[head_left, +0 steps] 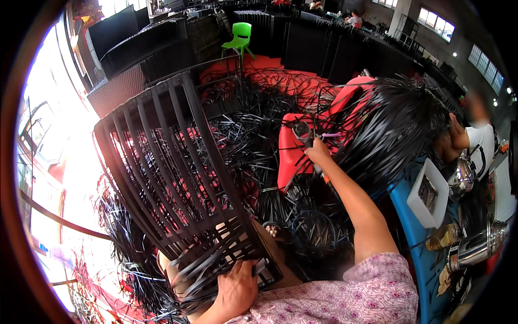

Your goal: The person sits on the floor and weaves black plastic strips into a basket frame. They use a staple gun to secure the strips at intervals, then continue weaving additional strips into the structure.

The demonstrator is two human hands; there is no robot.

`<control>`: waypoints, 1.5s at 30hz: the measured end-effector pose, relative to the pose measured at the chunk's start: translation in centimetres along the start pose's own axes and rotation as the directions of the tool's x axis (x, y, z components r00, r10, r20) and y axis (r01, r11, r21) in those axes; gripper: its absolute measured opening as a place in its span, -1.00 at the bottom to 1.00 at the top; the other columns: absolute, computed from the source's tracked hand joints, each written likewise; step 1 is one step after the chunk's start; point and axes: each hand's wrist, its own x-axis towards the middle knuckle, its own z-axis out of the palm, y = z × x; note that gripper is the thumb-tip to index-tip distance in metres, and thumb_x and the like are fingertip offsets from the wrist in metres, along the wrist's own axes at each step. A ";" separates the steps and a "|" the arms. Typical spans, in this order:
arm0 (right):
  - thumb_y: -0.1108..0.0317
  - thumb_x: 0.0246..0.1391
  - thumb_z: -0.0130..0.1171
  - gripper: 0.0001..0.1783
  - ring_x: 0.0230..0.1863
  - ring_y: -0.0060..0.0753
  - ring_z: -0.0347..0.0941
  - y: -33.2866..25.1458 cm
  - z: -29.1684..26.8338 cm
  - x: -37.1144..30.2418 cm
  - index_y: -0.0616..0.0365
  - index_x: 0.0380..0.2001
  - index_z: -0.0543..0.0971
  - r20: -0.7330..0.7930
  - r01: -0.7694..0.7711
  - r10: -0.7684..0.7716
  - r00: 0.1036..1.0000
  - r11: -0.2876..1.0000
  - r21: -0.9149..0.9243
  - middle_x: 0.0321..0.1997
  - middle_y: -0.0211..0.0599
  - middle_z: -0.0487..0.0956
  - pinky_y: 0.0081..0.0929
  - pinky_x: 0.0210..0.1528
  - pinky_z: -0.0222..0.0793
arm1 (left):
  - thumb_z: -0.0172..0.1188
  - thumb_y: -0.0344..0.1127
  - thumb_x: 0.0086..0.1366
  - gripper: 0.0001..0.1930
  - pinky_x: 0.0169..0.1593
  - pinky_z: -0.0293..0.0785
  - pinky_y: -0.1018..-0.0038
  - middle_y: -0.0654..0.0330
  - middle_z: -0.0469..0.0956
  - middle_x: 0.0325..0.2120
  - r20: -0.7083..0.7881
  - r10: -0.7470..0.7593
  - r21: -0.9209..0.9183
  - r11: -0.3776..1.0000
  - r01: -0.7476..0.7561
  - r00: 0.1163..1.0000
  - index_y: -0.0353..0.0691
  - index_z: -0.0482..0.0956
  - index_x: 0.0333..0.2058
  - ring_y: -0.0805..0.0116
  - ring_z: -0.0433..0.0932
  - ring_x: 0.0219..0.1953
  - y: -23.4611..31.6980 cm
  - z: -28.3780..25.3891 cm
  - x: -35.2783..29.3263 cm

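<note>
Right hand (318, 152) grips a dark round-headed tool (301, 130) over the red chair (290, 156). Left hand (237, 286) lies on black strips (200, 270) at the near end of a slatted black frame (217, 154), which extends over the person's legs (284, 268); whether it grips them, I cannot tell.
</note>
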 end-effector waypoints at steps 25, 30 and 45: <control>-0.18 0.32 -0.08 -0.41 -0.49 -0.48 0.49 -6.7 3.3 -34.5 0.21 -0.24 0.53 0.560 -0.445 -0.530 0.637 0.340 0.828 -0.39 -0.28 0.58 -0.57 -0.45 0.39 | 0.17 -0.42 0.20 -0.77 -0.30 0.49 0.15 0.00 0.55 -0.31 -0.155 0.027 -0.024 0.999 -0.031 0.988 -0.28 0.48 -0.15 -0.08 0.59 -0.33 -1.0 -1.2 1.4; 0.11 0.38 -0.14 -0.65 -0.50 -0.64 0.38 -6.3 5.7 -38.2 0.13 -0.26 0.52 0.404 -0.113 -0.508 0.761 0.509 0.853 -0.49 -0.47 0.47 -0.63 -0.49 0.25 | 0.15 -0.43 0.21 -0.82 -0.30 0.49 0.12 -0.06 0.55 -0.34 -0.185 0.044 -0.030 0.998 -0.050 0.982 -0.32 0.48 -0.20 -0.13 0.58 -0.33 -1.8 -1.3 -1.2; 0.17 0.27 0.16 -0.54 -0.37 -0.59 0.46 -10.3 0.7 -43.7 0.32 0.07 0.50 0.402 -0.379 -0.444 0.801 0.145 0.914 -0.24 -0.32 0.56 -0.58 -0.27 0.44 | 0.11 -0.35 0.36 -0.82 -0.41 0.42 0.36 0.04 0.51 -0.61 -0.185 -0.143 -0.347 0.935 0.072 0.972 -0.38 0.52 -0.34 0.14 0.55 -0.55 -0.2 -5.0 -4.7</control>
